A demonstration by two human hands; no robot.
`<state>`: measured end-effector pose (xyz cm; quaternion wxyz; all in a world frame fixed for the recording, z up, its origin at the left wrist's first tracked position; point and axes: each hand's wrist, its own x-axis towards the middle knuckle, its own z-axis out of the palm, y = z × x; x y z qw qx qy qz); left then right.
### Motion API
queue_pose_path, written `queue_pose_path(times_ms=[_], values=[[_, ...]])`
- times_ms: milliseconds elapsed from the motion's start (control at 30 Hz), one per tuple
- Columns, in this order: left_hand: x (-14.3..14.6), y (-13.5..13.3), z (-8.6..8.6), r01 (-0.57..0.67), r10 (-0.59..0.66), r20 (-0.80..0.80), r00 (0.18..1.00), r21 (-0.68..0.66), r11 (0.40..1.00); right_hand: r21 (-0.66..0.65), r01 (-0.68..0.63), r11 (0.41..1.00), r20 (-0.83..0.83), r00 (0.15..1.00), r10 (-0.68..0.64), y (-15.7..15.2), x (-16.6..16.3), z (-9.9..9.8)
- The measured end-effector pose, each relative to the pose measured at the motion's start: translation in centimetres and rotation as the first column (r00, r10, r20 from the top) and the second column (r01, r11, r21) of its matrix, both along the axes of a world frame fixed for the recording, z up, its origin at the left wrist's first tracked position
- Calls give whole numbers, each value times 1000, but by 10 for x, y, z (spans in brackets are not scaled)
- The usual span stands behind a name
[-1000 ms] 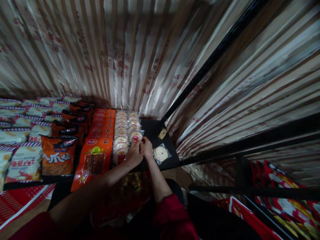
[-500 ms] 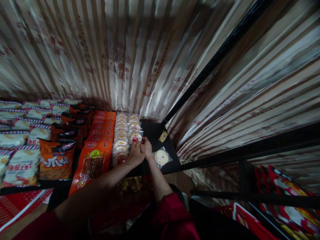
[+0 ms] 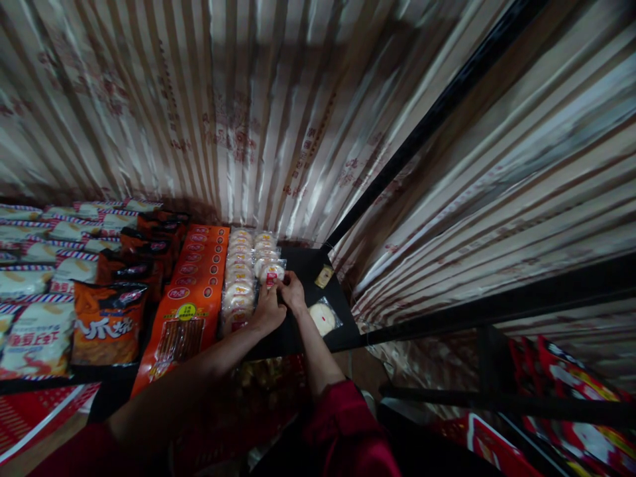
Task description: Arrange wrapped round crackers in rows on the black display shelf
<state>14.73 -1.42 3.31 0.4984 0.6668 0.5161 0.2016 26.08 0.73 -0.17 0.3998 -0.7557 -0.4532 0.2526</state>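
Both my hands meet on a black shelf [image 3: 303, 262] at the front of a row of clear-wrapped round cakes [image 3: 242, 265]. My left hand [image 3: 267, 309] and my right hand [image 3: 292, 291] are closed together on the front cake packet [image 3: 272, 271], which has a red label. A single wrapped round cake [image 3: 322, 318] lies flat on the shelf just right of my right wrist. Farther back sits a small gold packet [image 3: 323, 275].
Left of the cakes run orange flat packs [image 3: 191, 298], dark orange snack bags [image 3: 109, 321] and white bags [image 3: 34, 338]. A striped foil backing [image 3: 248, 112] covers the wall. A black frame bar [image 3: 437, 106] rises on the right; red packages [image 3: 571, 391] lie lower right.
My hands stay on the front cake packet, shifted slightly. The view has drifted a little, so the shelf sits lower in the picture.
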Motion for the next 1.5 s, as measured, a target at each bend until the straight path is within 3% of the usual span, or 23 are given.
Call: queue_pose_path(times_ms=[300, 567, 900, 1167, 1367, 1500], values=[[5, 0, -4, -39, 40, -7, 999, 62, 997, 36, -24, 999, 105, 994, 20, 6, -3, -3], [3, 2, -6, 9, -8, -16, 1000, 67, 998, -15, 5, 1000, 188, 982, -2, 8, -4, -8], [7, 2, -16, 17, -18, 4, 1000, 96, 995, 42, 38, 998, 154, 987, -44, 7, -7, -16], [7, 3, -13, 23, -21, -23, 1000, 101, 995, 63, 41, 997, 135, 990, -49, 5, -7, -19], [8, 6, -31, -18, 16, 13, 1000, 190, 982, 106, 35, 994, 133, 990, -49, -1, -11, -13], [7, 4, -31, -6, 8, -10, 1000, 201, 980, 169, 59, 984, 222, 970, -96, -17, -12, 0]])
